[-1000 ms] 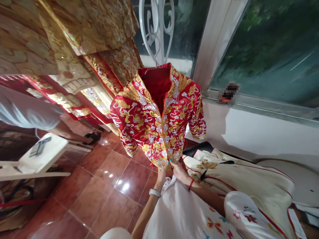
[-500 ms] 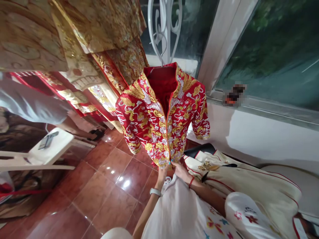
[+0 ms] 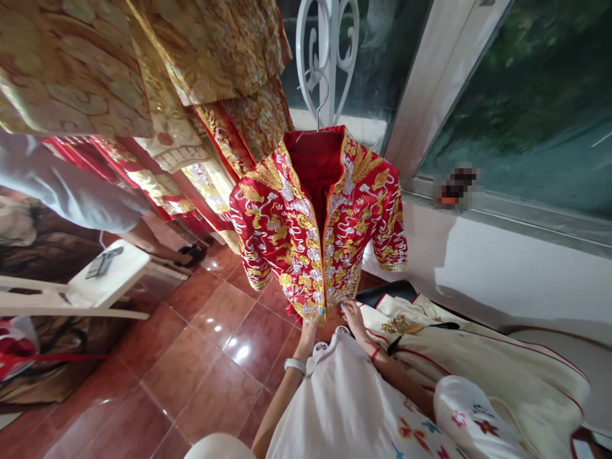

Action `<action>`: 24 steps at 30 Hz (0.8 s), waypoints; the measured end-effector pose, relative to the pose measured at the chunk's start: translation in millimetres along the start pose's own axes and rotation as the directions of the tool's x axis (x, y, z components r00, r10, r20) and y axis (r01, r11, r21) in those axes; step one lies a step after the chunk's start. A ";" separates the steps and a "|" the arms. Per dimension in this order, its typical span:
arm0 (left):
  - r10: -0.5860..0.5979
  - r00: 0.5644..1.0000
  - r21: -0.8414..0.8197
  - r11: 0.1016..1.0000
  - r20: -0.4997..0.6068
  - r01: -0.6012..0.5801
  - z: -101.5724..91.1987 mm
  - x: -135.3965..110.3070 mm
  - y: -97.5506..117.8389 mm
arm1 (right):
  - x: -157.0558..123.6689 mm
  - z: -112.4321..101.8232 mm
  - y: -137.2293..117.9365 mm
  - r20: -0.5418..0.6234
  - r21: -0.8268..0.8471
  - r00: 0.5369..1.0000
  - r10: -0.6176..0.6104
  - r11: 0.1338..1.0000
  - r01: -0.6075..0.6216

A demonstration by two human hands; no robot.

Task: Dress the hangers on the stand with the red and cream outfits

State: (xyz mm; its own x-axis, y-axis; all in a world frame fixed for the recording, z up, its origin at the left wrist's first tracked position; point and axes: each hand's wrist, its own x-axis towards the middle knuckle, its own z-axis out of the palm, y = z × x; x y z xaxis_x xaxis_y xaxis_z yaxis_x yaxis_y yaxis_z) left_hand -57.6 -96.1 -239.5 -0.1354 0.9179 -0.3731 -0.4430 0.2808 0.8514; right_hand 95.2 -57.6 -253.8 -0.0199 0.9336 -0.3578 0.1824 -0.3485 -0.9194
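A red jacket (image 3: 318, 229) with dense gold and silver embroidery hangs on a metal hanger (image 3: 321, 105). Its front edges meet down the middle, while the stand collar is spread at the top. Below, my left hand (image 3: 310, 326) pinches the bottom hem near the front edge, thumb on the embroidered side. A little to the right, my right hand (image 3: 354, 319) has its fingers closed at the hem of the other front panel. Fingers behind the cloth are hidden.
Gold and red embroidered garments (image 3: 215, 57) hang at the left. A white plastic chair (image 3: 112, 274) holds a small dark object; a person's leg (image 3: 153, 239) shows behind it. Cream cloth with red piping (image 3: 468, 350) lies at the right, below the window (image 3: 526, 127).
My right hand has moved right along the hem, away from my left hand. The left still holds the hem near the front edge. The view has shifted slightly.
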 end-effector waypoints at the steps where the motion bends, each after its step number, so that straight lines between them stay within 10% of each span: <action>1: -0.020 1.000 -0.019 1.000 0.001 0.020 1.1 0.9 0.1 | -1.2 0.9 -1.5 0.021 -0.035 1.000 -0.021 0.999 0.022; 11: -0.144 0.989 -0.097 0.985 0.011 0.145 3.2 1.4 -1.0 | 0.1 12.7 -15.1 0.164 -0.277 0.984 -0.072 0.954 0.116; 24: -0.115 0.993 -0.078 0.990 0.031 0.117 3.3 -3.3 -1.4 | -2.6 7.4 -29.2 0.449 -0.070 0.885 0.119 0.993 -0.098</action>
State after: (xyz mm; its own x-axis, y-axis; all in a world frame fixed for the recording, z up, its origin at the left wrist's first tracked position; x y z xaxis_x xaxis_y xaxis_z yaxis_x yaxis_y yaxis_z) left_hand -53.6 -98.5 -238.3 -0.0561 0.8877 -0.4570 -0.5233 0.3637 0.7706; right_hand 82.7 -50.5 -227.2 -0.4377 0.7476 -0.4996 0.2520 -0.4314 -0.8663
